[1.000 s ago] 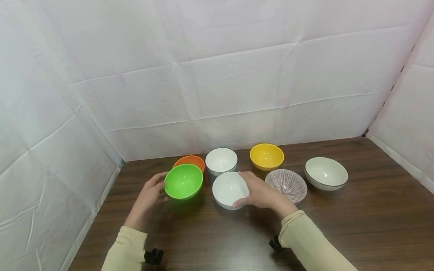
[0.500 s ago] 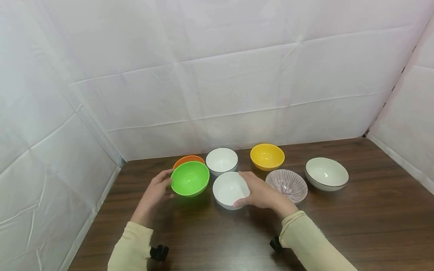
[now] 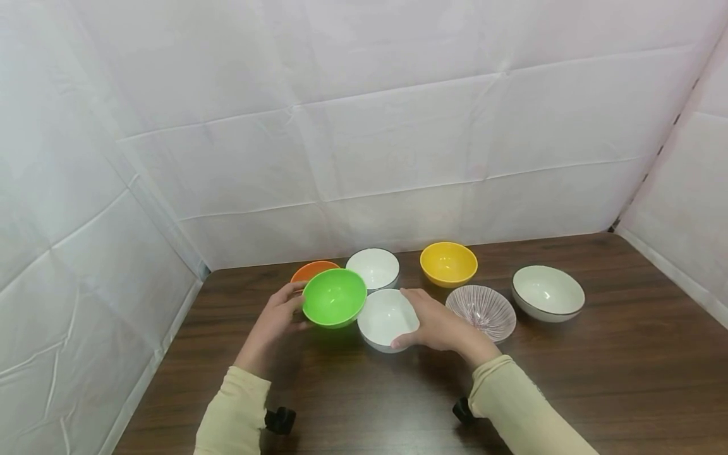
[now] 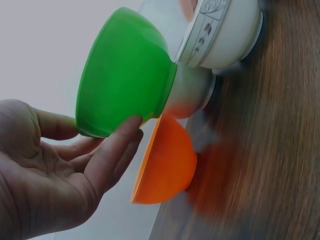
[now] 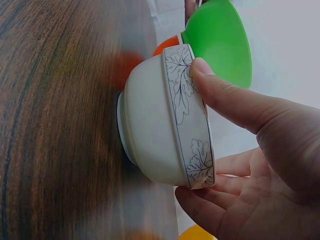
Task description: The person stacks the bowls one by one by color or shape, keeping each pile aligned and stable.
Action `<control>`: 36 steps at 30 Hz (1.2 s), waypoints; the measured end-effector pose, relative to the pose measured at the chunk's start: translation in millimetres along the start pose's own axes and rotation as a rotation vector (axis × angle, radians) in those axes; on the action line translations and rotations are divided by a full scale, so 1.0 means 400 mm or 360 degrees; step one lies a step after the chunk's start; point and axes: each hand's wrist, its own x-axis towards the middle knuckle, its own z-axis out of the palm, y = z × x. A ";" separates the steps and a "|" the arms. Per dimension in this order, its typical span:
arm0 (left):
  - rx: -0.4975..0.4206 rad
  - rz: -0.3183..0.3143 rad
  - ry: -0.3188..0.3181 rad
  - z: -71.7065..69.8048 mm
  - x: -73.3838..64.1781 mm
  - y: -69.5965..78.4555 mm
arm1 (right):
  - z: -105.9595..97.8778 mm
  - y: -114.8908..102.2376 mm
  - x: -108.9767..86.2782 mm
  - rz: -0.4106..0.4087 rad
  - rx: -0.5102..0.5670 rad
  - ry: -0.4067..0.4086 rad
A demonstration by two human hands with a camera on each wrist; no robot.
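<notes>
My left hand (image 3: 283,309) grips a green bowl (image 3: 334,298) by its left side, thumb at the rim and fingers under the wall. In the left wrist view the green bowl (image 4: 125,75) is raised off the table, its foot clear of the wood. My right hand (image 3: 435,321) holds a white bowl (image 3: 387,319) at its right rim; a leaf-patterned band (image 5: 187,115) runs round its outside in the right wrist view. That white bowl stands on the table. The green bowl's right edge overlaps the white bowl's left rim in the head view.
Behind the green bowl, an orange bowl (image 3: 313,270) is partly hidden, beside a dark-rimmed white bowl (image 3: 373,268). Further right stand a yellow bowl (image 3: 448,263), a striped bowl (image 3: 481,311) and a cream bowl (image 3: 548,292). White sheeting (image 3: 364,151) walls the brown table (image 3: 364,404).
My left hand has carried the green bowl rightward and slightly away from me, up to the white bowl in my right hand. The right hand has stayed in place.
</notes>
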 end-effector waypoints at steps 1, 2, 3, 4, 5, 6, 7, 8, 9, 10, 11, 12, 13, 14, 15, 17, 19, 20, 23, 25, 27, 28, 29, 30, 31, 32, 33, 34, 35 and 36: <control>-0.0011 0.0001 -0.0004 0.003 0.001 0.001 | 0.000 -0.001 0.000 -0.0010 -0.0007 -0.0001; -0.0021 0.0002 -0.0007 0.007 0.002 0.002 | 0.000 -0.001 0.000 -0.0007 -0.0004 -0.0001; -0.0018 0.0004 -0.0006 0.011 0.003 0.004 | -0.001 -0.002 0.000 -0.0003 -0.0002 -0.0002; -0.0022 0.0004 -0.0009 0.015 0.004 0.005 | -0.001 -0.003 0.000 -0.0001 0.0000 -0.0002; -0.0021 0.0005 -0.0012 0.018 0.006 0.005 | -0.002 -0.003 0.000 0.0000 0.0001 -0.0003; -0.0026 0.0010 -0.0019 0.022 0.008 0.006 | -0.002 -0.003 -0.001 0.0003 0.0002 -0.0004; -0.0030 0.0010 -0.0021 0.026 0.009 0.006 | -0.003 -0.004 -0.001 -0.0001 0.0001 -0.0004; -0.0028 0.0010 -0.0023 0.029 0.010 0.006 | -0.003 -0.003 -0.001 0.0007 0.0008 -0.0004; -0.0029 0.0012 -0.0023 0.033 0.011 0.007 | -0.003 -0.003 -0.001 0.0003 0.0005 -0.0003; -0.0035 0.0015 -0.0027 0.036 0.012 0.006 | -0.002 -0.002 -0.001 -0.0001 0.0004 -0.0002; -0.0037 0.0018 -0.0029 0.039 0.014 0.006 | -0.002 -0.002 0.000 -0.0003 0.0003 0.0000; -0.0036 0.0019 -0.0027 0.043 0.015 0.006 | -0.001 -0.001 0.000 -0.0004 0.0004 0.0002; -0.0034 0.0020 -0.0026 0.047 0.016 0.006 | 0.000 -0.001 0.001 -0.0008 0.0005 0.0005; -0.0032 0.0020 -0.0023 0.050 0.018 0.006 | 0.000 0.000 0.001 -0.0016 -0.0002 0.0006; -0.0034 0.0020 -0.0019 0.054 0.020 0.006 | 0.001 0.000 0.002 -0.0028 -0.0006 0.0010; -0.0029 0.0016 -0.0019 0.061 0.025 0.005 | 0.001 0.001 0.003 -0.0033 0.0000 0.0015; -0.0030 0.0017 -0.0023 0.068 0.029 0.005 | 0.001 0.002 0.004 -0.0046 -0.0002 0.0021; -0.0029 0.0018 -0.0025 0.071 0.031 0.004 | 0.000 0.002 0.005 -0.0053 -0.0005 0.0022; -0.0022 0.0031 -0.0034 0.081 0.036 0.004 | -0.001 0.002 0.006 -0.0041 0.0006 0.0023; -0.0020 0.0043 -0.0041 0.088 0.036 0.004 | -0.002 0.002 0.006 -0.0034 0.0001 0.0022; -0.0025 0.0049 -0.0045 0.094 0.038 0.005 | -0.003 0.000 0.006 -0.0029 -0.0003 0.0023; -0.0029 0.0050 -0.0047 0.097 0.038 0.006 | -0.004 0.000 0.007 -0.0031 -0.0009 0.0025; -0.0029 0.0057 -0.0056 0.100 0.039 0.007 | -0.004 -0.001 0.007 -0.0034 -0.0011 0.0028; -0.0029 0.0060 -0.0063 0.103 0.039 0.008 | -0.004 -0.001 0.007 -0.0038 -0.0019 0.0031; -0.0028 0.0069 -0.0072 0.106 0.041 0.008 | -0.004 -0.001 0.007 -0.0041 -0.0023 0.0034; -0.0026 0.0072 -0.0080 0.109 0.042 0.009 | -0.004 -0.001 0.008 -0.0043 -0.0028 0.0038; -0.0021 0.0078 -0.0089 0.112 0.043 0.009 | -0.004 -0.001 0.008 -0.0041 -0.0025 0.0040; -0.0013 0.0081 -0.0095 0.115 0.044 0.008 | -0.004 -0.001 0.008 -0.0047 -0.0028 0.0042; -0.0008 0.0082 -0.0102 0.117 0.045 0.008 | -0.003 -0.002 0.008 -0.0045 -0.0024 0.0042; -0.0004 0.0083 -0.0105 0.120 0.045 0.007 | -0.003 -0.001 0.008 -0.0046 -0.0021 0.0041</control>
